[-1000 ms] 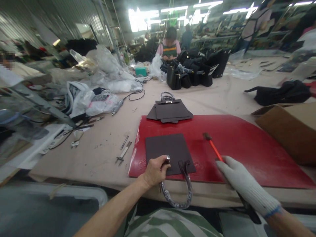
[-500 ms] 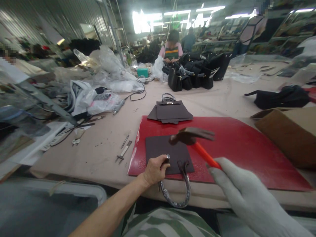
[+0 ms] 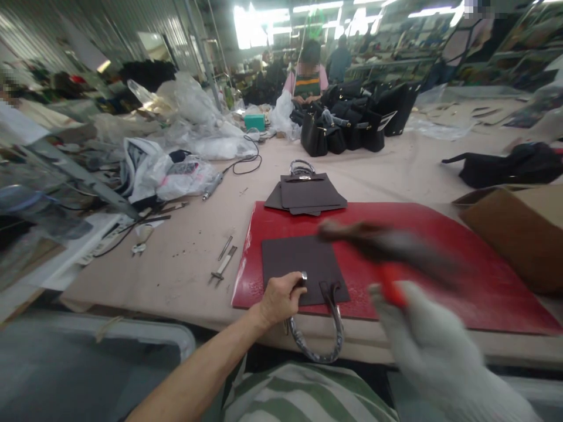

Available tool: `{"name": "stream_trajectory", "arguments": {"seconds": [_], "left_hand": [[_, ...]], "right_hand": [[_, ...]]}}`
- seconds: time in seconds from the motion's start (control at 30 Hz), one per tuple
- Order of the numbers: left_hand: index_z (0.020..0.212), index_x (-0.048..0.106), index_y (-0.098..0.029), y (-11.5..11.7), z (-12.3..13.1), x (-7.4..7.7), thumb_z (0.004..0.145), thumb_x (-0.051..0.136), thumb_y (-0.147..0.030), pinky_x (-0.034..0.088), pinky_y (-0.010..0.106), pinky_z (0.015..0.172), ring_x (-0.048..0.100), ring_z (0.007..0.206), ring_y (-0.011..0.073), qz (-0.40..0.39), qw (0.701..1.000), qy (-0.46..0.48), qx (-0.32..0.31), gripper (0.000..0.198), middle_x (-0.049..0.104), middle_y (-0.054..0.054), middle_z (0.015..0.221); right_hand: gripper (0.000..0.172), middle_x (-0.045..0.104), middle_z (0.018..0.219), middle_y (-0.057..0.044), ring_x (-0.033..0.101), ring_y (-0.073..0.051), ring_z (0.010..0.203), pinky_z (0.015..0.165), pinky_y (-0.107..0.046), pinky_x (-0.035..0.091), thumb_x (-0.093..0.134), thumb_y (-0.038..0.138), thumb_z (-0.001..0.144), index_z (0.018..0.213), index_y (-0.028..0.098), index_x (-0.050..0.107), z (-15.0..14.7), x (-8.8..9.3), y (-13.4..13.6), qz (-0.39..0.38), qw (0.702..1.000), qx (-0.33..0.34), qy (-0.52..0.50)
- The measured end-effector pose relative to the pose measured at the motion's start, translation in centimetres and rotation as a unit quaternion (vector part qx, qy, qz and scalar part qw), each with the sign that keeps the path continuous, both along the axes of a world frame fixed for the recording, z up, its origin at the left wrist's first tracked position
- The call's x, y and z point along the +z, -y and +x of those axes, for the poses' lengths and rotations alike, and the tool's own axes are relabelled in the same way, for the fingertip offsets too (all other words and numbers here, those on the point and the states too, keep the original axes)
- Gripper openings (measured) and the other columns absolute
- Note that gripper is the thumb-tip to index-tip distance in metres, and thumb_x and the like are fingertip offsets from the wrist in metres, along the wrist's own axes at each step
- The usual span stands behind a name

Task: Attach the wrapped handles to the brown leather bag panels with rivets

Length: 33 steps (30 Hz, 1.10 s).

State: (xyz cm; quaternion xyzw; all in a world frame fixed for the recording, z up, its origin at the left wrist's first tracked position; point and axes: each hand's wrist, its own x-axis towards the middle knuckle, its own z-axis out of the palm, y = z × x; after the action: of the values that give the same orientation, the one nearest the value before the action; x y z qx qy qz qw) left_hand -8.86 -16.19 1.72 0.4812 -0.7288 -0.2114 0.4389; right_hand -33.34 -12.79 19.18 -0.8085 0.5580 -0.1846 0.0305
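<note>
My left hand, bare, pinches a short metal punch whose shiny top shows above the fingers. Its lower end is hidden by the hand. Beneath it lies a flat dark brown leather panel on a red board. A bag handle wrapped in clear plastic is joined to the panel's near edge and loops over the table edge. In a white glove, my right hand grips the orange handle of a claw hammer, held above the board right of the panel and smeared by motion.
More brown panels with a handle lie at the board's far edge. Left of the board are a caliper-like tool and a thin metal rod. A cardboard box stands right. Black bags stand farther back, before a seated person.
The hammer has swung and turned, its head now farther right and blurred. My left hand keeps its pinch on the punch at the panel. The view has shifted slightly.
</note>
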Motion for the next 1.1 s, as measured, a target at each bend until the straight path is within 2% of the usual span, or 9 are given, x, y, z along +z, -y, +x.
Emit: {"name": "stream_trajectory", "arguments": {"seconds": [0.13,0.3,0.43,0.5,0.63,0.7,0.8,0.93,1.1], "left_hand": [[0.103,0.062,-0.020,-0.1,0.0,0.0,0.086,0.059,-0.015,0.055,0.026,0.071,0.071,0.078,0.0181,0.007,1.000,-0.003,-0.003,0.019,0.072,0.004,0.086],[0.105,0.062,-0.020,-0.1,0.2,-0.1,0.088,0.060,-0.017,0.057,0.028,0.079,0.071,0.085,0.0179,0.012,1.000,-0.010,-0.003,0.017,0.073,0.005,0.094],[0.111,0.062,-0.020,-0.2,0.4,0.1,0.090,0.061,-0.018,0.057,0.029,0.085,0.071,0.091,0.0179,0.018,1.000,-0.015,-0.015,0.022,0.073,0.005,0.101],[0.103,0.063,-0.019,-0.3,0.4,0.4,0.091,0.061,-0.019,0.056,0.028,0.083,0.070,0.089,0.0171,0.026,0.999,-0.018,-0.013,0.013,0.073,0.005,0.098],[0.098,0.063,-0.019,-0.6,0.4,0.8,0.090,0.061,-0.016,0.054,0.025,0.081,0.068,0.088,0.0152,0.023,0.999,-0.035,-0.012,0.009,0.071,0.004,0.094],[0.099,0.064,-0.018,-0.8,0.4,0.9,0.090,0.061,-0.015,0.054,0.024,0.081,0.068,0.089,0.0147,0.015,0.999,-0.043,-0.015,0.010,0.071,0.004,0.095],[0.098,0.066,-0.018,-0.9,0.5,0.9,0.089,0.062,-0.016,0.055,0.024,0.078,0.069,0.084,0.0143,0.023,0.998,-0.053,0.000,0.011,0.072,0.004,0.092],[0.095,0.069,-0.019,-0.9,0.6,0.9,0.087,0.064,-0.018,0.056,0.023,0.073,0.070,0.078,0.0143,0.049,0.996,-0.070,0.028,0.010,0.073,0.002,0.086],[0.098,0.069,-0.019,-1.0,0.6,0.6,0.089,0.063,-0.018,0.058,0.024,0.076,0.072,0.083,0.0154,-0.005,0.999,-0.044,0.000,0.011,0.076,0.005,0.092]], "right_hand": [[0.033,0.070,0.072,-0.007,0.065,-0.025,0.059,0.054,-0.032,0.040,0.043,0.046,0.093,0.085,0.022,0.064,-0.8,-1.8,0.6,0.092,0.993,0.015,-0.067],[0.036,0.062,0.069,-0.005,0.056,-0.020,0.062,0.060,-0.032,0.038,0.037,0.052,0.092,0.078,0.021,0.051,-2.1,-3.1,2.6,0.188,0.977,-0.082,0.049],[0.035,0.046,0.061,0.002,0.046,-0.015,0.054,0.054,-0.028,0.033,0.037,0.053,0.093,0.076,0.022,0.041,-3.8,-6.6,4.2,0.305,0.913,-0.185,0.195],[0.032,0.046,0.062,0.001,0.046,-0.016,0.053,0.053,-0.029,0.031,0.036,0.050,0.095,0.080,0.022,0.042,-4.8,-7.9,4.9,0.334,0.899,-0.233,0.164],[0.027,0.062,0.093,-0.013,0.060,-0.026,0.077,0.062,-0.034,0.034,0.041,0.040,0.098,0.102,0.017,0.055,-5.2,-8.1,5.2,0.182,0.939,-0.257,-0.140],[0.032,0.061,0.107,-0.016,0.061,-0.029,0.085,0.063,-0.035,0.036,0.044,0.039,0.098,0.113,0.016,0.058,-4.3,-7.7,4.7,0.125,0.942,-0.238,-0.199],[0.034,0.061,0.110,-0.015,0.061,-0.032,0.090,0.067,-0.037,0.040,0.053,0.041,0.095,0.115,0.015,0.061,-2.8,-7.8,3.8,0.101,0.947,-0.225,-0.207],[0.039,0.059,0.124,-0.018,0.058,-0.035,0.102,0.079,-0.043,0.046,0.059,0.040,0.092,0.117,0.012,0.063,-2.0,-9.5,3.4,0.021,0.961,-0.222,-0.163],[0.038,0.062,0.125,-0.013,0.057,-0.030,0.112,0.097,-0.043,0.045,0.061,0.037,0.091,0.121,0.014,0.064,0.2,-11.2,3.2,-0.025,0.995,-0.098,-0.020]]}}
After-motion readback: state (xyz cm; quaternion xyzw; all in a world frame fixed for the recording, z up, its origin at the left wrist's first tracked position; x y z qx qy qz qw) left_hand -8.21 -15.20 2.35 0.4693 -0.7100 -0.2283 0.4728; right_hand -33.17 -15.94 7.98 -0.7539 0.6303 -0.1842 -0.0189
